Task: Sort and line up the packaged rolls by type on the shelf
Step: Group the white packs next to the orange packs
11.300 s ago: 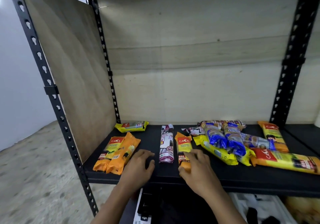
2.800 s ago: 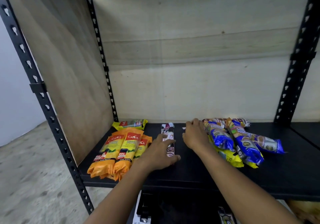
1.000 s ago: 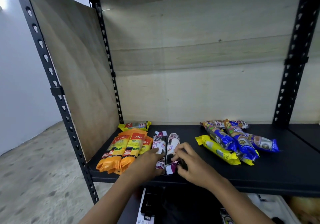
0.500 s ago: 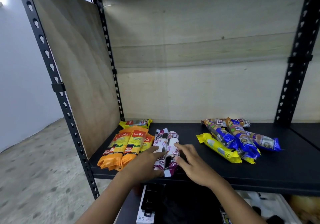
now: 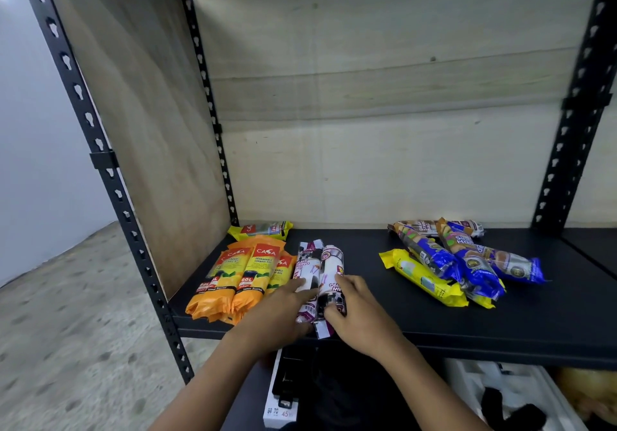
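Two white-and-purple rolls lie side by side at the middle front of the black shelf. My left hand rests against the left one and my right hand clasps the near end of the right one. Left of them, three orange rolls are lined up against each other. A yellow pack lies crosswise behind those. At the right sits a loose heap: a yellow roll and several blue rolls.
A wooden side panel and black perforated posts bound the shelf on the left; a pale back board closes the rear. Below the shelf are a white box and a white tray.
Since a second ago both hands have stayed on the two white-and-purple rolls, nudging them together beside the orange ones. The heap at the right has not moved.
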Motion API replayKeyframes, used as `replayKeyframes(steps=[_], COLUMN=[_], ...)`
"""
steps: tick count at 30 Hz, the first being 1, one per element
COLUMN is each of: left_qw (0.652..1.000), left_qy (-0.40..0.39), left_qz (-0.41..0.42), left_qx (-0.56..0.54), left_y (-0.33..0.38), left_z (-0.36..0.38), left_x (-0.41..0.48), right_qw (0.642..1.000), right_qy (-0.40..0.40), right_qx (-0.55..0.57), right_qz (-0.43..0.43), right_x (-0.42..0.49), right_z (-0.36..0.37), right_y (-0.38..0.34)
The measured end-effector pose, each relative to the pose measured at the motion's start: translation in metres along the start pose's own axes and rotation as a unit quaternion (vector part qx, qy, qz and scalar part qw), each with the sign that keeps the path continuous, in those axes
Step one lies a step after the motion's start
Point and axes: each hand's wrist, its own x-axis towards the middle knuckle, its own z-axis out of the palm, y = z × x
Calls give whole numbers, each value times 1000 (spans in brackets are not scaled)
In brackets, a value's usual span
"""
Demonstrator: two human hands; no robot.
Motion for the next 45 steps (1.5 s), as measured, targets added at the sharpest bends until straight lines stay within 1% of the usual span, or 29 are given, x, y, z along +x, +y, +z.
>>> replayKeyframes(steps=[3, 6, 9, 12, 15, 17, 20, 22, 27, 30, 35, 41, 43, 45], left_qw=[1000, 999, 999, 995, 990, 988, 990, 992, 996, 998, 998, 997, 996, 996], left_qy=[-10, -31, 11, 78, 123, 133, 118, 104, 58, 26, 25, 10, 12, 15], left_qz=[-5, -5, 11, 35, 53, 57, 57, 58, 64, 60, 64, 70, 74, 79], left_qx=[1, -32, -47, -45, -51, -56, -47, -28, 15, 15, 17, 41, 45, 46], left_y=[3, 8, 15, 33, 56, 68, 80, 88, 105, 108, 106, 109, 109, 107], left_z=[-1, -6, -12, -17, -21, -24, -25, -22, -5, 10, 23, 22, 25, 27], left_x=[-1, -3, 3, 17, 33, 45, 66, 79, 101, 106, 109, 114, 114, 114], right_qw=[1000, 999, 999, 997, 994, 994, 990, 986, 978, 967, 926, 897, 890, 888], right_qy=[11, 3, 29, 66, 69, 62, 101, 112, 74, 38, -50, -105, -111, -101], right_qx=[7, 34, 30, -39, -90, -89, -98, -112, -175, -229, -354, -418, -432, -440], right_qz=[3, 5, 2, -5, -2, 13, 31, 44, 89, 106, 121, 103, 92, 86], right_x=[0, 2, 5, 15, 30, 41, 66, 87, 136, 159, 188, 212, 216, 214], right_z=[4, -6, -29, -62, -97, -120, -150, -165, -187, -189, -185, -174, -170, -168], right_y=[-4, -5, -5, 0, 8, 13, 28, 43, 80, 98, 116, 136, 145, 149])
